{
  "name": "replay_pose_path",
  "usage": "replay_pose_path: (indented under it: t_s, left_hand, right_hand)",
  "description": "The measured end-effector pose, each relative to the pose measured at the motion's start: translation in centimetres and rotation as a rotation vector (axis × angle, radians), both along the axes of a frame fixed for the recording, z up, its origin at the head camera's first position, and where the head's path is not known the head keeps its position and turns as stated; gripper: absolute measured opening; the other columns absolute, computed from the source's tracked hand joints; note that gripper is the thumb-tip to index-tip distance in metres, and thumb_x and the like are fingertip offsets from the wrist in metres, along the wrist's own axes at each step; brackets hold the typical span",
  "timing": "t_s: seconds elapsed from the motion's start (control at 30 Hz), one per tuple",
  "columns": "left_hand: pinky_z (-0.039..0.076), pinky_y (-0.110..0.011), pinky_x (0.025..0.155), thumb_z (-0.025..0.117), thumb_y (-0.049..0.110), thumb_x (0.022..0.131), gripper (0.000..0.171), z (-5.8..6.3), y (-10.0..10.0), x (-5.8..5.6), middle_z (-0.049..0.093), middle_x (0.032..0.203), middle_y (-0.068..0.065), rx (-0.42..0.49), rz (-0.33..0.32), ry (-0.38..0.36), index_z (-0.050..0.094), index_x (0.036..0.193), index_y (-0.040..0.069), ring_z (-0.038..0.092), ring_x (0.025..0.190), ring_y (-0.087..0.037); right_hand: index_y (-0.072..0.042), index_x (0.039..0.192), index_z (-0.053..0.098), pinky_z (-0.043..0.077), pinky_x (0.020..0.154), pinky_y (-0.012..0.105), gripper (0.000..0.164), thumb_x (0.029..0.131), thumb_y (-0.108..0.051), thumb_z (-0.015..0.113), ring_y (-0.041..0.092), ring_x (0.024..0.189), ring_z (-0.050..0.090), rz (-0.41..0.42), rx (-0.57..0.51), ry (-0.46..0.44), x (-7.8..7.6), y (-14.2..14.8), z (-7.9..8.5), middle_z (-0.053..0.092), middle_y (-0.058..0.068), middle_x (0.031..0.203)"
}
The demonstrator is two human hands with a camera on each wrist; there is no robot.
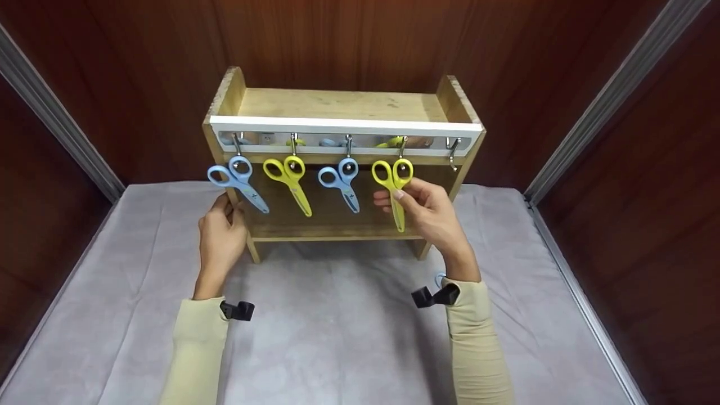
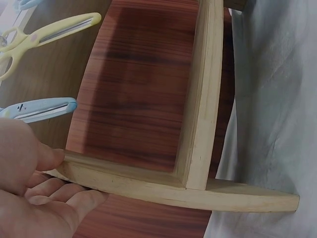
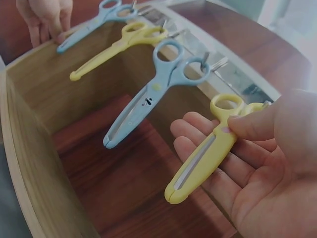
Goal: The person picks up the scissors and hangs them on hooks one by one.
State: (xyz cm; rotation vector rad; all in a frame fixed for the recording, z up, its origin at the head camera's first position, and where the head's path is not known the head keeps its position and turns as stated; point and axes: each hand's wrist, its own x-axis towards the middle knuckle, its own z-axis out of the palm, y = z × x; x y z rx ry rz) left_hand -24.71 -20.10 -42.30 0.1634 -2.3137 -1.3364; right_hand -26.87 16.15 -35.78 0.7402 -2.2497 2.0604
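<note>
My right hand (image 1: 436,216) pinches yellow scissors (image 1: 399,216) at the pivot, thumb in front and fingers behind. One finger loop of these scissors is around the fourth hook from the left. In the right wrist view their closed blades (image 3: 210,163) point down over my fingers. My left hand (image 1: 221,236) holds the left side board (image 2: 129,182) of a wooden shelf (image 1: 337,104), thumb on one face and fingers on the other. Beside it hang blue scissors (image 1: 247,190), then yellow scissors (image 1: 296,194) and another blue pair (image 1: 347,191), each on its own hook.
A white-framed hook rail (image 1: 337,125) runs along the shelf's front, with a bare hook (image 1: 453,154) at its right end. Part of a blue loop (image 1: 440,278) shows on the grey cloth (image 1: 332,337) behind my right wrist. Dark wooden panels (image 1: 337,45) surround the cloth.
</note>
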Motion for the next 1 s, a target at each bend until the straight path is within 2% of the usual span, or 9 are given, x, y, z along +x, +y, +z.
replay_pose_path:
  t_s: [0.17, 0.23, 0.3, 0.43, 0.63, 0.7, 0.8, 0.9, 1.0]
  left_hand:
    - [0.057, -0.051, 0.105, 0.050, 0.014, 0.108, 0.040, 0.0, 0.0, -0.1, 0.067, 0.139, -0.027, -0.007, -0.004, 0.004, 0.059, 0.141, -0.005, 0.068, 0.127, -0.040]
    - [0.058, -0.051, 0.104, 0.050, 0.014, 0.108, 0.040, 0.0, 0.0, -0.1, 0.067, 0.138, -0.028, -0.009, -0.005, 0.006, 0.059, 0.141, -0.006, 0.069, 0.126, -0.040]
    - [0.058, -0.051, 0.104, 0.049, 0.014, 0.108, 0.040, -0.1, 0.0, -0.1, 0.067, 0.138, -0.029, -0.006, -0.008, 0.006, 0.059, 0.141, -0.006, 0.069, 0.126, -0.040]
    - [0.059, -0.050, 0.102, 0.049, 0.014, 0.108, 0.039, -0.2, 0.1, -0.1, 0.068, 0.137, -0.026, -0.006, -0.005, 0.003, 0.060, 0.140, -0.005, 0.070, 0.125, -0.038]
    - [0.059, -0.051, 0.102, 0.050, 0.014, 0.108, 0.039, 0.0, 0.0, -0.1, 0.068, 0.138, -0.025, -0.010, -0.003, -0.003, 0.060, 0.141, -0.004, 0.069, 0.125, -0.037]
    - [0.058, -0.051, 0.103, 0.050, 0.014, 0.108, 0.040, 0.0, -0.1, -0.2, 0.067, 0.138, -0.027, -0.009, -0.004, -0.002, 0.059, 0.142, -0.005, 0.069, 0.126, -0.039]
    - [0.058, -0.051, 0.104, 0.050, 0.014, 0.108, 0.040, 0.0, -0.1, -0.2, 0.067, 0.138, -0.028, -0.003, -0.005, 0.001, 0.059, 0.141, -0.006, 0.069, 0.126, -0.039]
    - [0.058, -0.051, 0.103, 0.051, 0.014, 0.108, 0.038, -0.1, -0.1, -0.2, 0.068, 0.137, -0.027, -0.001, -0.004, 0.001, 0.060, 0.139, -0.005, 0.069, 0.125, -0.039]
    - [0.058, -0.051, 0.102, 0.051, 0.015, 0.108, 0.036, -0.1, 0.0, -0.2, 0.069, 0.135, -0.026, 0.001, 0.002, -0.002, 0.062, 0.136, -0.004, 0.070, 0.124, -0.038]
  right_hand:
    - [0.013, 0.131, 0.063, 0.062, 0.098, 0.044, 0.030, 0.106, 0.001, 0.052, 0.051, 0.113, 0.071, 0.020, -0.025, -0.025, -0.4, -0.3, -0.1, 0.075, 0.032, 0.118]
    - [0.013, 0.131, 0.062, 0.062, 0.099, 0.043, 0.030, 0.106, 0.001, 0.052, 0.050, 0.114, 0.071, 0.021, -0.029, -0.031, -0.5, -0.3, -0.1, 0.074, 0.033, 0.119]
    - [0.012, 0.131, 0.063, 0.062, 0.099, 0.043, 0.029, 0.106, 0.002, 0.052, 0.048, 0.113, 0.072, 0.017, -0.028, -0.030, -0.7, -0.4, -0.2, 0.072, 0.035, 0.120]
    - [0.010, 0.133, 0.064, 0.062, 0.098, 0.040, 0.030, 0.106, 0.001, 0.053, 0.032, 0.108, 0.078, -0.006, -0.002, -0.022, -0.9, -0.2, -0.3, 0.073, 0.033, 0.121]
    - [0.006, 0.135, 0.065, 0.061, 0.100, 0.038, 0.032, 0.105, 0.001, 0.054, 0.037, 0.114, 0.076, -0.054, 0.035, -0.011, -1.1, 0.0, -0.2, 0.075, 0.028, 0.122]
    - [0.006, 0.134, 0.065, 0.061, 0.101, 0.038, 0.031, 0.105, 0.000, 0.055, 0.031, 0.113, 0.077, -0.063, 0.034, -0.007, -1.2, 0.1, -0.2, 0.074, 0.030, 0.123]
    - [0.007, 0.129, 0.067, 0.061, 0.097, 0.033, 0.028, 0.104, -0.002, 0.059, 0.018, 0.109, 0.077, -0.098, 0.061, 0.028, -1.1, 0.3, -0.2, 0.074, 0.029, 0.123]
    - [0.007, 0.123, 0.070, 0.060, 0.090, 0.024, 0.024, 0.101, -0.003, 0.065, 0.015, 0.104, 0.075, -0.149, 0.093, 0.068, -1.0, 0.6, -0.3, 0.076, 0.026, 0.120]
    - [0.007, 0.122, 0.071, 0.059, 0.089, 0.021, 0.025, 0.099, -0.002, 0.068, 0.014, 0.103, 0.074, -0.187, 0.110, 0.088, -0.7, 1.1, -0.5, 0.076, 0.025, 0.118]
